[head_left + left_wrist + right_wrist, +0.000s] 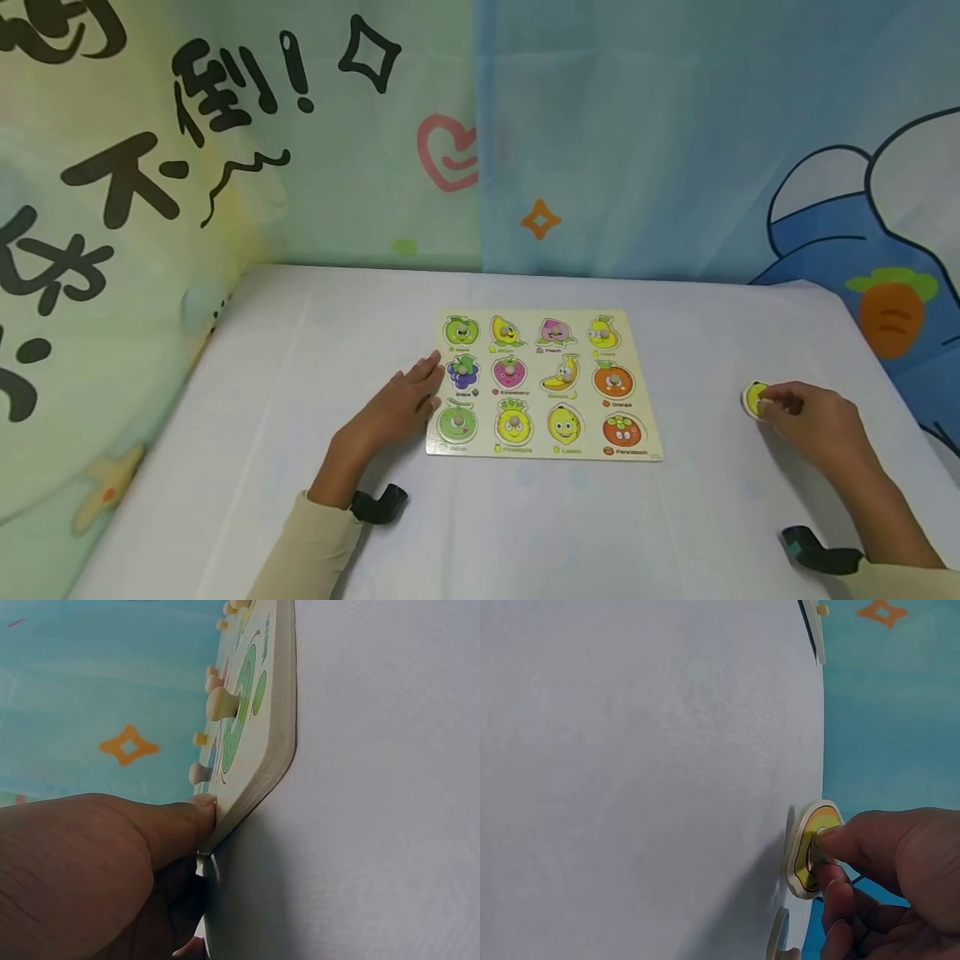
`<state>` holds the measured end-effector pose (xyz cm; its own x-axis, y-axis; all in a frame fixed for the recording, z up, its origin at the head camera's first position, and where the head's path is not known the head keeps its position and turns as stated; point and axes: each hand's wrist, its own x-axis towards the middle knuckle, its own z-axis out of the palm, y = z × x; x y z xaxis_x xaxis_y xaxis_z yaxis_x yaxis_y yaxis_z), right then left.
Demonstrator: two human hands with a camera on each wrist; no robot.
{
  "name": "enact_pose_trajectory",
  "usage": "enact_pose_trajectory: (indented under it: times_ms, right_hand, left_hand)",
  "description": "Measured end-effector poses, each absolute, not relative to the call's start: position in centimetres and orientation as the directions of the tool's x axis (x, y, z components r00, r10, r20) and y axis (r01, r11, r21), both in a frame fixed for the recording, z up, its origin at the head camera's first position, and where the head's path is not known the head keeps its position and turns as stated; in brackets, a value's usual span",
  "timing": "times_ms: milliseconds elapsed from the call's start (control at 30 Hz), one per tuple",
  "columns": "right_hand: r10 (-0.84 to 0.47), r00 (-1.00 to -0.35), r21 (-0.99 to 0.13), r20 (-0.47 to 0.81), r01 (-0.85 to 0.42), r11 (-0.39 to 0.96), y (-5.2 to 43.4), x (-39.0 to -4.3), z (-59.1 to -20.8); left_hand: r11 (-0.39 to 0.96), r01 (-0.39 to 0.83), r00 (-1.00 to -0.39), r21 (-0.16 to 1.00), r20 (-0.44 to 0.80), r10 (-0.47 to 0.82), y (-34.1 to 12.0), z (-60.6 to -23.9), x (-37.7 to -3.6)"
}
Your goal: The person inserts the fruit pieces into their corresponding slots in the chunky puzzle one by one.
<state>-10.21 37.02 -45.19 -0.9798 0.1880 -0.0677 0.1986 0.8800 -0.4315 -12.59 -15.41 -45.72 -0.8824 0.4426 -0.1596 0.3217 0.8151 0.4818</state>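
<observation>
My left hand (401, 400) lies at the left edge of a wooden fruit puzzle board (536, 442), fingers extended. In the left wrist view, the thumb (180, 825) touches the board's corner, close to knobbed fruit pieces. Well to the right of the board, my right hand (817, 421) pinches a yellow puzzle piece (802, 862) between thumb and fingertips; the piece is tilted up. Just below it in the right wrist view is the rim of a second knobbed piece (778, 934), which the hand hides in the head view.
A white cloth (337, 317) covers the table. Colourful printed hangings (637, 125) stand behind it and along its left side. Each wrist wears a black camera mount (378, 504). Printed fruits in rows, several with knobs, fill the board.
</observation>
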Motion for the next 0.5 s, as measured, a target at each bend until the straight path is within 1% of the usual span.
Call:
enact_pose_trajectory:
  times_ms: [100,200,367,500]
  right_hand:
    - [0.205,-0.977,-0.429,-0.06,0.211,0.878,36.6,-10.0,-44.9]
    - [0.201,-0.979,-0.448,-0.036,0.196,0.872,36.1,-9.9,-44.6]
    - [0.149,-0.989,-0.484,0.008,0.126,0.866,34.7,-9.8,-44.1]
    - [0.096,-0.991,-0.486,0.094,0.038,0.873,33.3,-9.6,-43.5]
  left_hand:
    - [0.818,0.32,-0.887,0.477,-0.152,0.436,-15.5,-45.7,-12.4]
    - [0.82,0.323,-0.89,0.472,-0.142,0.433,-15.5,-45.7,-12.4]
    - [0.82,0.323,-0.889,0.472,-0.145,0.434,-15.5,-45.8,-12.4]
    - [0.818,0.325,-0.886,0.475,-0.149,0.439,-15.4,-45.8,-12.4]
